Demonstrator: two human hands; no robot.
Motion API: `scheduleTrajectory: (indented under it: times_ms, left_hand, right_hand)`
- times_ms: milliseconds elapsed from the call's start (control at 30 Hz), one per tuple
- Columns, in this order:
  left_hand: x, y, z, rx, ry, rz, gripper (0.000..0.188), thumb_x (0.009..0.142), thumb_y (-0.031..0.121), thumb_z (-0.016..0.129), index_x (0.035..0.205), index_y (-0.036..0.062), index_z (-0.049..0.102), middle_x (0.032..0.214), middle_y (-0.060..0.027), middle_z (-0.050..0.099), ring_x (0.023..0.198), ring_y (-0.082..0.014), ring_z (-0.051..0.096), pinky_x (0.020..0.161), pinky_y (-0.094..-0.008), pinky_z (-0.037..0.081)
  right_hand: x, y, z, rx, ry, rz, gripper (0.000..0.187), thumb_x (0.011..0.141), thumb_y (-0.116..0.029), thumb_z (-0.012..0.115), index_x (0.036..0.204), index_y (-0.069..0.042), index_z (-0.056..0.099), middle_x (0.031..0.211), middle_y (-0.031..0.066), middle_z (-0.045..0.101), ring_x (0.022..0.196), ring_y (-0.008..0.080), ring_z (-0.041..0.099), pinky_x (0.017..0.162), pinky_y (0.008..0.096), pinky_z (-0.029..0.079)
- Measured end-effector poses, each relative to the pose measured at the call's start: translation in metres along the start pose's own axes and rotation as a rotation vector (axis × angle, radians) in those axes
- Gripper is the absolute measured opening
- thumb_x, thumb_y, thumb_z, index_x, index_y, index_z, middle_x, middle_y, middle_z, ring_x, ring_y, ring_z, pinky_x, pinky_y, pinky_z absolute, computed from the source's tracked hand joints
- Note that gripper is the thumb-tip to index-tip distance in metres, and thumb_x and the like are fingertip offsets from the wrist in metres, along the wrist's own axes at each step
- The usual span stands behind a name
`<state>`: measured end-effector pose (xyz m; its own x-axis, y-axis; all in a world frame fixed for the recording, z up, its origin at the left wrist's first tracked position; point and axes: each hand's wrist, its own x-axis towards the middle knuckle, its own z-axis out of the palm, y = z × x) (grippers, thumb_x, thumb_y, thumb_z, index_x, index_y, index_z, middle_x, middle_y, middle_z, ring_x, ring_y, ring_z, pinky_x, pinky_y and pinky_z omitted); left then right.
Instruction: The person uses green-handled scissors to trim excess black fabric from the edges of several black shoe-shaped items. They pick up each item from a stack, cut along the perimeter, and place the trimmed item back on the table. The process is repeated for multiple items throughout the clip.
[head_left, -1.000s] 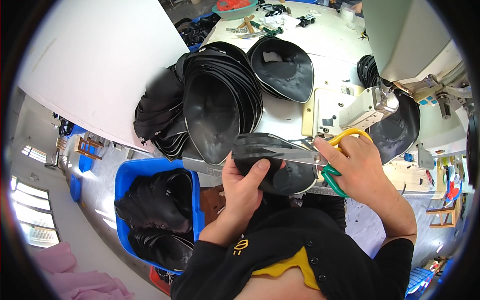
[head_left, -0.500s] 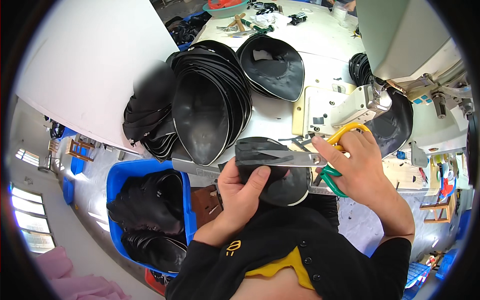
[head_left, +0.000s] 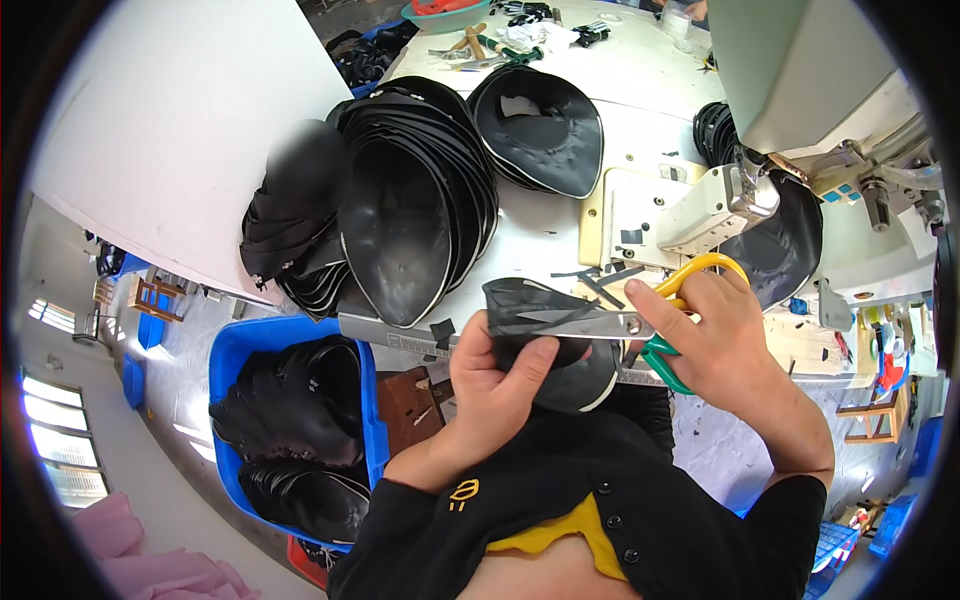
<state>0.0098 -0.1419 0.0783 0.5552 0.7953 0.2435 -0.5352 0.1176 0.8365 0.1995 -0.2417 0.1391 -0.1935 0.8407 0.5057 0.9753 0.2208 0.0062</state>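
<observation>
My right hand (head_left: 712, 335) is closed around scissors (head_left: 598, 323) with one yellow and one green handle loop. Their metal blades point left and lie across a curved black leather-like piece (head_left: 575, 385) with a pale edge. My left hand (head_left: 500, 385) pinches that piece between thumb and fingers, beside the blade tips. Part of the piece is hidden behind my fingers and the blades. Thin black strips (head_left: 605, 285) lie on the table just beyond the scissors. A small black scrap (head_left: 442, 332) shows at the table's front edge, left of my left hand.
Stacked black curved pieces (head_left: 395, 225) stand at the left, with a smaller stack (head_left: 540, 130) behind. A sewing machine (head_left: 700, 215) occupies the right. A blue bin (head_left: 372, 420) of black pieces sits lower left. Hammers (head_left: 472, 42) lie at the back.
The held piece and my left hand have shifted slightly right along the scissor blades. A black scrap now shows at the table edge left of my left hand. The whole view has moved slightly.
</observation>
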Motion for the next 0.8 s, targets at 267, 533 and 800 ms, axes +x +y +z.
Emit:
scheduleTrajectory:
  times_ms: [267, 533, 800]
  left_hand:
    - [-0.01, -0.011, -0.007, 0.183, 0.016, 0.083, 0.014, 0.087, -0.001, 0.058, 0.1, 0.0003, 0.051, 0.093, -0.0039, 0.062, 0.081, -0.0067, 0.055, 0.074, -0.0209, 0.045]
    - [-0.006, -0.023, -0.005, 0.18, 0.081, 0.11, 0.013, 0.088, 0.002, 0.057, 0.095, 0.0033, 0.046, 0.091, -0.0018, 0.059, 0.082, -0.0054, 0.053, 0.074, -0.0203, 0.043]
    - [0.004, -0.015, -0.032, -0.129, 0.23, -0.201, 0.023, 0.085, 0.009, 0.064, 0.1, 0.002, 0.049, 0.093, -0.0091, 0.061, 0.081, -0.016, 0.062, 0.063, -0.0312, 0.054]
  right_hand:
    - [-0.006, -0.003, -0.009, -0.098, -0.114, 0.002, 0.055, 0.063, -0.015, 0.069, 0.117, -0.012, 0.056, 0.069, 0.0028, 0.04, 0.059, 0.019, 0.047, 0.054, 0.0334, 0.037]
    - [0.005, -0.006, 0.007, -0.022, -0.051, 0.025, 0.056, 0.06, -0.013, 0.074, 0.114, -0.012, 0.057, 0.068, 0.0032, 0.043, 0.058, 0.0214, 0.048, 0.052, 0.0347, 0.038]
    - [0.007, 0.016, 0.041, 0.221, -0.165, 0.405, 0.059, 0.066, -0.019, 0.078, 0.119, -0.009, 0.055, 0.079, 0.0068, 0.059, 0.067, 0.0236, 0.058, 0.062, 0.0334, 0.048]
